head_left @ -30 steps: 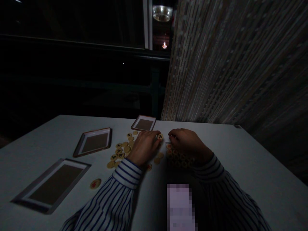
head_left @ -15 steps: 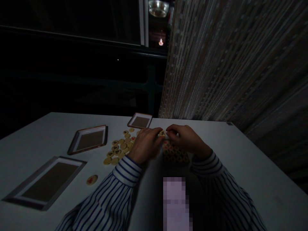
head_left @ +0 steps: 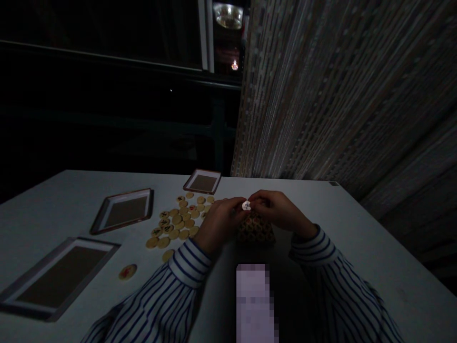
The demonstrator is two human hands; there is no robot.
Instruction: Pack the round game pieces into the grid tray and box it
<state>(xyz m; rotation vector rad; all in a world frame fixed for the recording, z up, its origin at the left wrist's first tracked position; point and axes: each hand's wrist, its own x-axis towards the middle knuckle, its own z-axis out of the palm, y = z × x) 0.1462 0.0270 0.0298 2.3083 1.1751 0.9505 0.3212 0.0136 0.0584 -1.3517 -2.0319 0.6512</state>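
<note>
Round playing piece (head_left: 246, 206): one, raised between both hands above packed rows of pieces (head_left: 255, 231). Left to right: large tray (head_left: 40, 272), corner touching the view's edge; red-marked disc (head_left: 127, 272); scattered discs (head_left: 176, 219), some hidden behind left hand (head_left: 219, 221), its fingertips pinching the piece; packed rows, dim, partly covered, markings hard to read; right hand (head_left: 276, 209), fingers bent to the piece's right edge, grip uncertain. Marked face toward camera, washed out; outline round, long axis indeterminate.
</note>
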